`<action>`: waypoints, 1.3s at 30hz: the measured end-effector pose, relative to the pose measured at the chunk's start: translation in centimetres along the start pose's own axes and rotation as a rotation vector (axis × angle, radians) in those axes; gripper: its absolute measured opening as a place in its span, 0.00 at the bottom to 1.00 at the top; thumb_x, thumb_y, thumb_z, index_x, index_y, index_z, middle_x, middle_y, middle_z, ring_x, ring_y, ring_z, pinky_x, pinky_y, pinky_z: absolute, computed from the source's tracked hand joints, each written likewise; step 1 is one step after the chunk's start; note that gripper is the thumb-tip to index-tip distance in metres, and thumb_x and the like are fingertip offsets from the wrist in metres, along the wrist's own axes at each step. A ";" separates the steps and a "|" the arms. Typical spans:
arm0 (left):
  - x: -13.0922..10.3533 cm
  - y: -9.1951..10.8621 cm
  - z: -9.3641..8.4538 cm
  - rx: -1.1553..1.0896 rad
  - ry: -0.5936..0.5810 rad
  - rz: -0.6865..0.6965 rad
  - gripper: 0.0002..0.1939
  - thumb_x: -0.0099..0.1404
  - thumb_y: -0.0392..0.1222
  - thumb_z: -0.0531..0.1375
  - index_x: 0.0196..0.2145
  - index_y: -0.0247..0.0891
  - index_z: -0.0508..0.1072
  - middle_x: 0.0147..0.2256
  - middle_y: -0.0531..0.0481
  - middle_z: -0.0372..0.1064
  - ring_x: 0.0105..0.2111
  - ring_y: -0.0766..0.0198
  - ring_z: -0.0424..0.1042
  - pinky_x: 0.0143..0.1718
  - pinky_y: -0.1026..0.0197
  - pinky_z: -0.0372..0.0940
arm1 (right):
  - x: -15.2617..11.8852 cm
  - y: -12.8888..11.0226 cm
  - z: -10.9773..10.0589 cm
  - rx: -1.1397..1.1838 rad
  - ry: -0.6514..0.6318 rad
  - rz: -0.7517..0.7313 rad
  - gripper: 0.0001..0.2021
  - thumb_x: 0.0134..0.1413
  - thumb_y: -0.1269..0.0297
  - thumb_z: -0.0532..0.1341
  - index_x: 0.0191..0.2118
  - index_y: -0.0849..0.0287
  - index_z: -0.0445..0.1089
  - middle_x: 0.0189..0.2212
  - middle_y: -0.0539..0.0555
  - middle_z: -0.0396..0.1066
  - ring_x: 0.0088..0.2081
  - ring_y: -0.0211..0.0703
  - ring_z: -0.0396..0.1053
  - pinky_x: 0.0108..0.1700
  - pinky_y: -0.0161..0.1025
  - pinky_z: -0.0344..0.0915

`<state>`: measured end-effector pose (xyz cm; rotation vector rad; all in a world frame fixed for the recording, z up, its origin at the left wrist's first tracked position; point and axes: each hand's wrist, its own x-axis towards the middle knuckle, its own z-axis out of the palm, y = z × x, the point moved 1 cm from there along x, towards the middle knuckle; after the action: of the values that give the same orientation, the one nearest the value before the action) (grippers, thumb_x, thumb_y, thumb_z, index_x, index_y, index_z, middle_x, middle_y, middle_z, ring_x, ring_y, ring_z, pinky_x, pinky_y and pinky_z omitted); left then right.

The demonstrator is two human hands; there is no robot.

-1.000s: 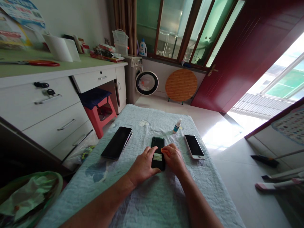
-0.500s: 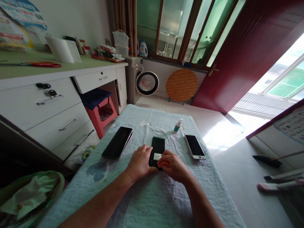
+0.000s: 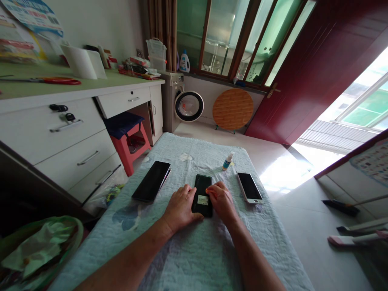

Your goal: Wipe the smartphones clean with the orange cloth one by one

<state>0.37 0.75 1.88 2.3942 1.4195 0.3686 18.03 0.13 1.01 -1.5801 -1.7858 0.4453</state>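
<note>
A dark smartphone [image 3: 202, 185] lies back up on the quilted cloth, with a pale label [image 3: 203, 200] on its lower half. My left hand [image 3: 180, 205] grips the phone's left side, fingers along that edge and thumb at the bottom corner. Pinched in my right hand [image 3: 222, 202] is a small orange cloth [image 3: 208, 191], mostly hidden by the fingers. It touches the phone's back near the right edge. A white-framed phone [image 3: 249, 187] lies screen up to the right. On the left lies a larger black tablet-like device [image 3: 152, 181], raised slightly on something thin.
A small spray bottle [image 3: 228, 161] stands behind the phones on the light blue quilted cover [image 3: 188, 258]. A desk with drawers [image 3: 69, 149] and a red stool [image 3: 131, 145] stand left. A green-rimmed bin [image 3: 79, 232] is at the lower left.
My right hand has moved up and slightly right with the orange cloth, from the label's lower edge to above it, uncovering the label. My left hand keeps its hold on the phone.
</note>
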 end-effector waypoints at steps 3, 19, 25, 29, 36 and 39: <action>-0.1 0.1 -0.2 -0.013 -0.001 -0.002 0.37 0.44 0.58 0.68 0.49 0.38 0.67 0.45 0.43 0.64 0.47 0.50 0.66 0.50 0.54 0.61 | 0.4 0.5 0.2 -0.017 0.029 0.014 0.10 0.54 0.73 0.55 0.35 0.57 0.74 0.34 0.52 0.66 0.36 0.39 0.66 0.41 0.35 0.62; 0.1 -0.4 -0.1 -0.053 -0.023 0.001 0.36 0.48 0.59 0.66 0.50 0.38 0.67 0.47 0.42 0.64 0.47 0.49 0.67 0.50 0.54 0.62 | -1.2 -2.6 0.3 0.035 -0.250 -0.191 0.14 0.47 0.81 0.56 0.31 0.57 0.75 0.32 0.51 0.67 0.33 0.35 0.66 0.38 0.31 0.61; 0.2 -0.5 0.2 -0.050 -0.019 0.001 0.35 0.49 0.57 0.65 0.51 0.37 0.67 0.47 0.41 0.64 0.47 0.50 0.67 0.50 0.55 0.62 | -1.9 -3.2 -0.4 0.025 -0.367 -0.203 0.11 0.46 0.78 0.59 0.31 0.56 0.75 0.32 0.49 0.69 0.33 0.35 0.66 0.39 0.32 0.60; 0.1 -0.5 0.1 -0.057 -0.032 -0.003 0.38 0.48 0.60 0.65 0.53 0.37 0.66 0.47 0.41 0.64 0.48 0.49 0.67 0.50 0.54 0.61 | -1.8 -3.0 -1.3 0.042 -0.414 -0.169 0.12 0.44 0.79 0.58 0.29 0.57 0.75 0.31 0.50 0.68 0.33 0.35 0.66 0.38 0.31 0.60; 0.0 -0.2 -0.4 -0.058 -0.059 -0.022 0.38 0.44 0.55 0.69 0.51 0.39 0.66 0.49 0.42 0.63 0.49 0.49 0.66 0.51 0.55 0.61 | -2.0 -2.3 -3.3 0.049 -0.484 -0.050 0.12 0.42 0.79 0.56 0.28 0.58 0.74 0.32 0.50 0.68 0.31 0.34 0.66 0.34 0.30 0.61; 0.1 -0.2 -0.4 -0.062 -0.062 -0.028 0.37 0.44 0.55 0.69 0.49 0.40 0.67 0.49 0.42 0.64 0.49 0.49 0.66 0.51 0.55 0.61 | -2.0 -2.2 -3.4 0.027 -0.487 -0.031 0.12 0.40 0.79 0.56 0.27 0.58 0.73 0.31 0.49 0.68 0.30 0.34 0.66 0.32 0.30 0.60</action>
<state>0.09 0.97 2.14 2.3141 1.3925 0.3238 18.82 -2.85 4.23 -1.5092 -2.1438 0.8961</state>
